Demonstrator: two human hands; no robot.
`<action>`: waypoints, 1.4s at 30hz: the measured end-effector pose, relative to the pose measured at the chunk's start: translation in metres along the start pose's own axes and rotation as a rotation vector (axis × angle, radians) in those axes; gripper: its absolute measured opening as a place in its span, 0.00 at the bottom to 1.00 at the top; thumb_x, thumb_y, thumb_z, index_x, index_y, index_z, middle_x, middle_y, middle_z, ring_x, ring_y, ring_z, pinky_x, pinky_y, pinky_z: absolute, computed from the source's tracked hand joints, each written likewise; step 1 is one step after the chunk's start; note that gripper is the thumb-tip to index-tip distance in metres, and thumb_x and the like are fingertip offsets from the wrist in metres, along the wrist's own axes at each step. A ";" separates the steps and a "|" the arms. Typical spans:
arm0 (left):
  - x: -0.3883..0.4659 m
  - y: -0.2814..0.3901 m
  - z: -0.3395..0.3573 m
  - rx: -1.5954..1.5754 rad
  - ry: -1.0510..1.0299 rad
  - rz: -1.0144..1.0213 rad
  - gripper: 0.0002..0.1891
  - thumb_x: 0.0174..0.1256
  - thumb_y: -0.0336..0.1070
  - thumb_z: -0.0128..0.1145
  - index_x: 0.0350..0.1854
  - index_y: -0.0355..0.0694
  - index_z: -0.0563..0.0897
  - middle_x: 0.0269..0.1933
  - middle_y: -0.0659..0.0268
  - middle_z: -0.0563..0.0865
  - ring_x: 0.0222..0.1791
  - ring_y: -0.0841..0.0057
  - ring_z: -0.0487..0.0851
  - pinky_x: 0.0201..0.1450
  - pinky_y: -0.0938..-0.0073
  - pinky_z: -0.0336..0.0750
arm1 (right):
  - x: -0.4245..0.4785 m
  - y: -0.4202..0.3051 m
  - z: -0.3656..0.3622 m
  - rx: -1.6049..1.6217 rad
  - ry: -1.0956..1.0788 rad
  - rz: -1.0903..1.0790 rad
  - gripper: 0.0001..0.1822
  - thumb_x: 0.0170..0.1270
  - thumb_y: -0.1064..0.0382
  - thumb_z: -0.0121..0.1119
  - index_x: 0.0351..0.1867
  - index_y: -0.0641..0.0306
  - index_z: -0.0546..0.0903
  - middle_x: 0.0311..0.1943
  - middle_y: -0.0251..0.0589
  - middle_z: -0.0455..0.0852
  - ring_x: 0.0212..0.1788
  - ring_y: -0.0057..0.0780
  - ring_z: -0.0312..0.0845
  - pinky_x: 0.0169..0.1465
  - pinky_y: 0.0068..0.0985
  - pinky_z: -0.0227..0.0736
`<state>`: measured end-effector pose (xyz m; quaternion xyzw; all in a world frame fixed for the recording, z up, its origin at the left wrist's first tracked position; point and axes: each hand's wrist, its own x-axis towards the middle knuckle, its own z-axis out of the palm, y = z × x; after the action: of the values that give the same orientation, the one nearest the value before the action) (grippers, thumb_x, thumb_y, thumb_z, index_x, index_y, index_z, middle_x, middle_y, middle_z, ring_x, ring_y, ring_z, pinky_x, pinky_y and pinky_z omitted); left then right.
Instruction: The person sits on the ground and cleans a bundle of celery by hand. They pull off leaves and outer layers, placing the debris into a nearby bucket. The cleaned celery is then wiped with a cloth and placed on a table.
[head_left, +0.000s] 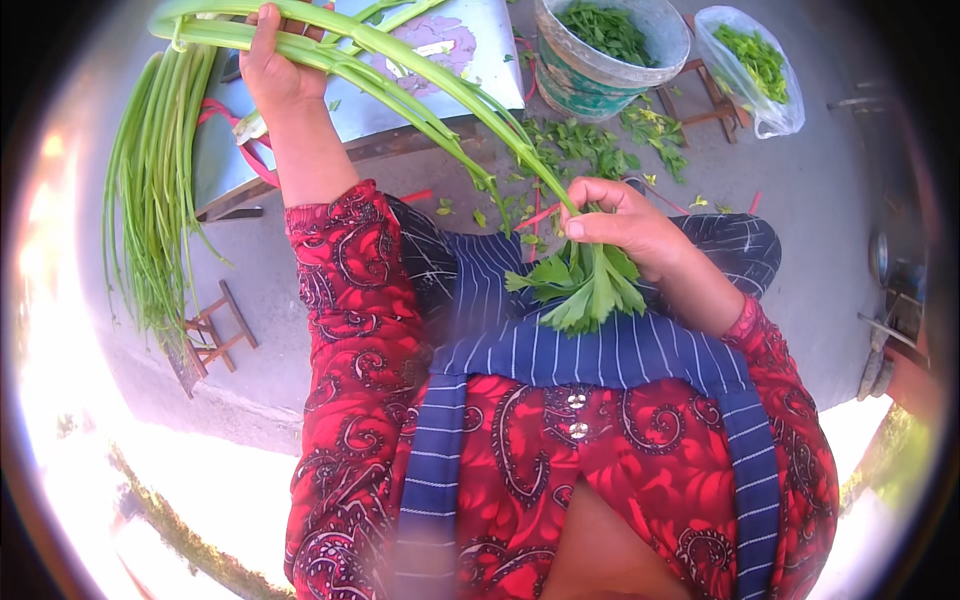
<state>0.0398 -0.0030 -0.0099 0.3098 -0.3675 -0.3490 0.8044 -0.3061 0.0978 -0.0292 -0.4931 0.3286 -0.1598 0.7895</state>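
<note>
Long green celery stalks (420, 56) run from the upper left down to my lap. My left hand (281, 67) grips them near their thick ends, above a metal-topped table (495, 67). At the leafy end, my right hand (619, 225) pinches a thin stalk between thumb and fingers, and the celery leaves (592, 292) hang below it over my striped blue apron (495, 345). A further thin stalk beside it hangs free of my right hand. A large bunch of stripped stalks (161, 172) droops over the table's left edge.
Beyond my right hand stands a bucket (577, 82) of dark green leaves. A clear plastic bag (776, 120) with lighter leaves lies near a wooden stool frame (709, 116). Loose leaves (592, 146) litter the floor. Red ties (255, 161) hang at the table, with another wooden stool (217, 330) at lower left.
</note>
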 end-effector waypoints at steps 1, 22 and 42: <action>0.000 -0.001 0.001 -0.001 0.011 -0.006 0.21 0.69 0.39 0.48 0.59 0.31 0.67 0.58 0.50 0.75 0.58 0.61 0.75 0.57 0.55 0.73 | -0.001 0.004 -0.003 0.113 0.017 -0.015 0.10 0.58 0.59 0.64 0.32 0.60 0.77 0.35 0.31 0.81 0.36 0.17 0.74 0.41 0.19 0.70; -0.014 0.021 0.006 -0.108 -0.007 -0.033 0.10 0.64 0.33 0.55 0.44 0.34 0.73 0.46 0.50 0.82 0.44 0.62 0.83 0.39 0.63 0.81 | 0.009 0.029 -0.014 0.161 0.017 -0.104 0.05 0.57 0.73 0.46 0.32 0.63 0.75 0.26 0.35 0.77 0.28 0.22 0.71 0.33 0.19 0.67; -0.017 0.040 -0.003 -0.108 0.084 0.084 0.10 0.65 0.34 0.55 0.44 0.36 0.71 0.46 0.51 0.82 0.45 0.64 0.82 0.41 0.62 0.81 | -0.005 0.017 0.001 0.103 -0.162 0.082 0.09 0.66 0.59 0.56 0.36 0.63 0.77 0.37 0.35 0.79 0.40 0.22 0.73 0.48 0.23 0.70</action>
<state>0.0473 0.0332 0.0123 0.2647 -0.3268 -0.3212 0.8485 -0.3101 0.1094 -0.0418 -0.4492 0.2750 -0.1036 0.8437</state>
